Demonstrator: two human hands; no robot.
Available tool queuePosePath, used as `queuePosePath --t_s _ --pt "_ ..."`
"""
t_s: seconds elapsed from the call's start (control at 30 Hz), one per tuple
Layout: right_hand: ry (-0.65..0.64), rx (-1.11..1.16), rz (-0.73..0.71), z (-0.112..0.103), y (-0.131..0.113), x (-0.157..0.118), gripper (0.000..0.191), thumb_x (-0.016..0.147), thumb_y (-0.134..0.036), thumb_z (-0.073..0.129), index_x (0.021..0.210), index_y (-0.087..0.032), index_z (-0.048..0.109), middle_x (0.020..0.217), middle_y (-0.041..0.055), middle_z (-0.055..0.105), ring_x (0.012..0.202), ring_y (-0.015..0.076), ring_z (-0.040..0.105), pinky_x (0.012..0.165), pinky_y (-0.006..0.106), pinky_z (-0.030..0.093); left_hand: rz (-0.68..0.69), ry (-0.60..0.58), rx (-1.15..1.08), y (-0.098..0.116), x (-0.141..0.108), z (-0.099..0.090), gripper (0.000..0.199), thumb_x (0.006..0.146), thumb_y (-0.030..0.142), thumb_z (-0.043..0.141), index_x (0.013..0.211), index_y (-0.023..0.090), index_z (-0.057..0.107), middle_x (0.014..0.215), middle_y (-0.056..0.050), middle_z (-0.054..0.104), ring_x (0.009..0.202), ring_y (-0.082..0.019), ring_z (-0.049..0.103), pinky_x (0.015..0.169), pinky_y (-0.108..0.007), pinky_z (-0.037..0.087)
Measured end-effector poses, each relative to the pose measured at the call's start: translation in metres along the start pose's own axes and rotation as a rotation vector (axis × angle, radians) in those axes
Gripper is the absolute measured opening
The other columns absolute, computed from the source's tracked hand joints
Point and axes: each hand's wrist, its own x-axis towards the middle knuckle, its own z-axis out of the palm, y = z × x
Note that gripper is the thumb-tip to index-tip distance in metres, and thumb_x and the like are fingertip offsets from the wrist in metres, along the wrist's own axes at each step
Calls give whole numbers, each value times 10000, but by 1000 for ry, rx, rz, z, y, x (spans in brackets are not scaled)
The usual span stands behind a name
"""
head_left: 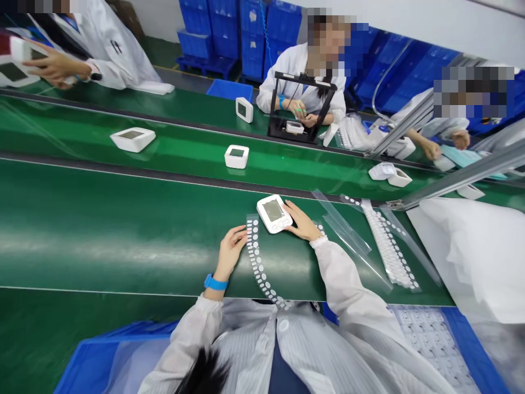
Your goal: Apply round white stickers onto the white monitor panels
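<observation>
A white device (274, 213) with a grey screen and round buttons lies tilted on the green work surface. My right hand (301, 220) grips its right side, fingers at the upper right edge. Just left of the device, my left hand (233, 249) pinches the left edge of a clear strip (255, 257) near its top. Rows of round and oval white stickers run along the strip, which curves down over the table's front edge towards my coat. A blue band is round my left wrist.
Sticker strips (385, 246) and clear film pieces (348, 235) lie to the right, beside a white bag (476, 246). White devices (237, 156) sit on the belt (184, 150) beyond. Three people work across it, one behind a black frame (272, 104). A metal post (463, 175) slants at right.
</observation>
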Motion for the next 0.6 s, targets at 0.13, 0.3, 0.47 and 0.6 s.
queuePosePath --t_s 0.13,0.3,0.47,0.6 --pt "97 21 33 -12 4 22 723 1004 -588 284 1542 -106 250 1563 148 271 1463 239 247 1215 431 232 -2 9 -7 3 1 -1 523 722 386 773 1150 144 596 1059 -126 696 1023 -239 660 972 -416 495" --pt "175 -60 251 -36 -9 -9 546 1037 -458 297 1489 -163 378 1549 93 319 1451 207 279 1216 409 251 -13 38 -8 1 0 -3 517 716 413 773 1129 151 606 1035 -111 691 1012 -231 654 968 -406 497" --pt "53 -185 259 -34 -5 -66 600 1014 -439 389 1530 -152 287 1593 111 199 1495 256 124 1212 498 225 -34 61 -40 -2 2 0 513 698 425 782 1097 145 621 1096 -126 679 1045 -242 647 993 -421 487" --pt "77 -284 150 -34 25 -42 564 1010 -382 399 1493 -95 346 1580 139 226 1495 261 121 1208 512 234 -44 79 -73 -1 2 -4 515 694 427 789 1089 137 629 1106 -133 680 1041 -249 651 984 -433 492"
